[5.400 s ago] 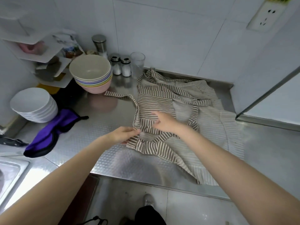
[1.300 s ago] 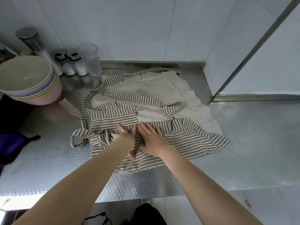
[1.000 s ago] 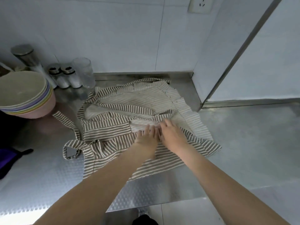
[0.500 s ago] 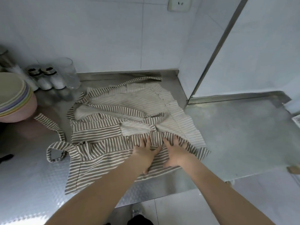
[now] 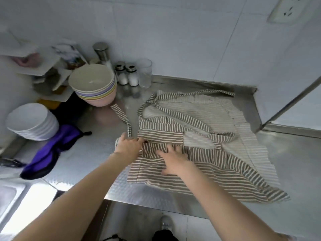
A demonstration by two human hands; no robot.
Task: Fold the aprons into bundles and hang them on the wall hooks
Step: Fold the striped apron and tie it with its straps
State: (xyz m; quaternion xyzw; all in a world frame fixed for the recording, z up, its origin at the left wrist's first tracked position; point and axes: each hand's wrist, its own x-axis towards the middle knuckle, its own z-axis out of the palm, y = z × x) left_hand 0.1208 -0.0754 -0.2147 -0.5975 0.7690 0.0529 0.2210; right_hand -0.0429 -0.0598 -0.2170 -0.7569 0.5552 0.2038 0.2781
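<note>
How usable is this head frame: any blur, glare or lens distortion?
Head view: left shelf is smeared; the striped apron and both hands stay fairly sharp; glare on the steel counter near the sink; wide-angle bending curves the wall edges.

A kitchen is shown: white wall tiles (image 5: 173, 40) are seen behind a dimpled stainless-steel counter (image 5: 83, 153), on which stacked pastel bowls (image 5: 93, 87), white plates (image 5: 33, 122) and glass shakers (image 5: 127, 75) are set.

Shelf clutter (image 5: 52, 63) at 10 o'clock is just blur, wall socket (image 5: 293, 10) at 1 o'clock gets cropped, left hand (image 5: 128, 145) fingertips buried under the apron (image 5: 199, 153).
</note>
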